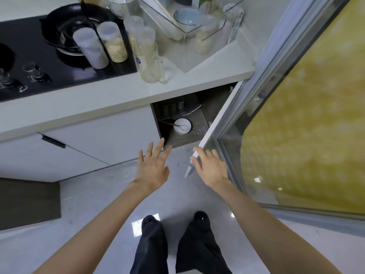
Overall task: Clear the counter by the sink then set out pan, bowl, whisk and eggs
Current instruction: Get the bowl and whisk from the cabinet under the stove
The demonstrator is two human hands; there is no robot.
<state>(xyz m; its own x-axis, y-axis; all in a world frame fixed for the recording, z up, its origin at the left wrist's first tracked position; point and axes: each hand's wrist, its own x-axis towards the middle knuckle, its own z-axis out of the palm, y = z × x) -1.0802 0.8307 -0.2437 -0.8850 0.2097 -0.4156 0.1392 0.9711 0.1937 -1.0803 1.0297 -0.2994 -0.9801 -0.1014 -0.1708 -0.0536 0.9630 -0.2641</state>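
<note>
I'm looking down at both bare hands stretched out over the pale grey floor (pixel 98 194), toward an open low cupboard (pixel 177 115) under the white bench (pixel 98 99) in the middle of the frame. My left hand (pixel 153 167) hovers palm down just in front of the cupboard opening, its fingers (pixel 160 148) spread wide and holding nothing. My right hand (pixel 212 169) is at the outer edge of the white cupboard door (pixel 219 123), which stands swung open to the right; its fingers (pixel 197 155) are loosely spread and blurred, touching or nearly touching the door edge, I cannot tell which.

Inside the cupboard, on its dark floor, sits a small white round bowl (pixel 182 126) with a metal wire whisk (pixel 182 127) lying in it. In the upper left of the frame a black round pan (pixel 65 26) rests on the black glass hob (pixel 29 62). Two lidded plastic jars (pixel 102 46) and a clear glass jug (pixel 150 62) stand on the bench beside it.
</note>
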